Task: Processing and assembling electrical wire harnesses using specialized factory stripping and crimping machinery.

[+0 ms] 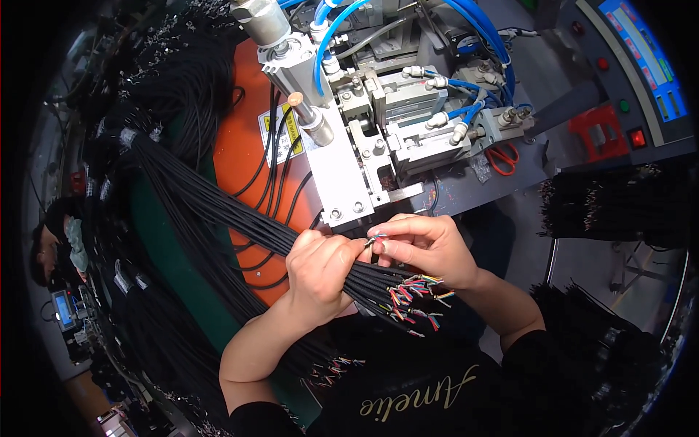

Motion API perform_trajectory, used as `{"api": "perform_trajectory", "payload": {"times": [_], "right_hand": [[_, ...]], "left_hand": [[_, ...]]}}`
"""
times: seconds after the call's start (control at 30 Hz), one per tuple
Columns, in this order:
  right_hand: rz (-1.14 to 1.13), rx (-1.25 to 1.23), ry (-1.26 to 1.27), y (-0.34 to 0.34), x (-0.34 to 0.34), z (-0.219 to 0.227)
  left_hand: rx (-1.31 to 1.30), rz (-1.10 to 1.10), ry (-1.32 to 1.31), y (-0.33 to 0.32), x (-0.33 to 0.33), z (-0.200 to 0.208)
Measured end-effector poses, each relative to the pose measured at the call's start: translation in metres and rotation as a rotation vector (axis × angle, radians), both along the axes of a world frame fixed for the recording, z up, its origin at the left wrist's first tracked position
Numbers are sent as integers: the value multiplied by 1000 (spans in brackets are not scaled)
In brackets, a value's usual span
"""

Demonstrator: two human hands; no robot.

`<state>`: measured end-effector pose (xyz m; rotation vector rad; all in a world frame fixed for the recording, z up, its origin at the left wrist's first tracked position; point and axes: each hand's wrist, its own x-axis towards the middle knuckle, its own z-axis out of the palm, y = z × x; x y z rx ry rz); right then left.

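Note:
My left hand [319, 271] is closed round a thick bundle of black cables [247, 218], and its thumb and forefinger pinch the end of one cable. Fine coloured wires [376, 239] stick out of that end. At them, the thumb and forefinger of my right hand [429, 246] are pinched together on the wire tips. Below my hands the other cable ends [415, 298] fan out, their stripped wires red, white, blue and yellow. Just beyond stands a metal machine [378, 138] with pneumatic cylinders and blue air hoses.
An orange board [251, 167] with a yellow warning label lies left of the machine. Red-handled scissors [502, 159] rest at its right, near a control panel [644, 73] with lit screen. More black cables [175, 102] heap at the left; others hang on a rack [604, 207] at right.

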<state>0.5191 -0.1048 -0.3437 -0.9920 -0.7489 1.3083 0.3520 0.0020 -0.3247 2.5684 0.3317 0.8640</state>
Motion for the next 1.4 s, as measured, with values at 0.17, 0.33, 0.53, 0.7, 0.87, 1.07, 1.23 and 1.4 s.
{"api": "perform_trajectory", "payload": {"times": [0.17,0.33,0.53,0.7,0.87,1.07,1.23,1.4], "right_hand": [[-17,44,-199,3,4,2],[-114,234,-1131,6,5,10],[-155,269,-1429,11,5,14],[-167,249,-1401,10,7,3],[-194,266,-1345,6,6,-4],[-225,288,-1329,6,6,-6],[-227,305,-1346,7,7,-4],[-257,311,-1346,5,3,-7]], "left_hand": [[-18,-17,42,0,-1,1],[31,-75,128,0,-6,4],[99,7,234,-7,-5,11],[67,5,273,-5,-5,9],[-27,-41,318,-4,-6,14],[-71,-26,241,-2,-1,11],[-98,-30,202,0,-3,9],[-132,-68,230,1,-8,7]]}}
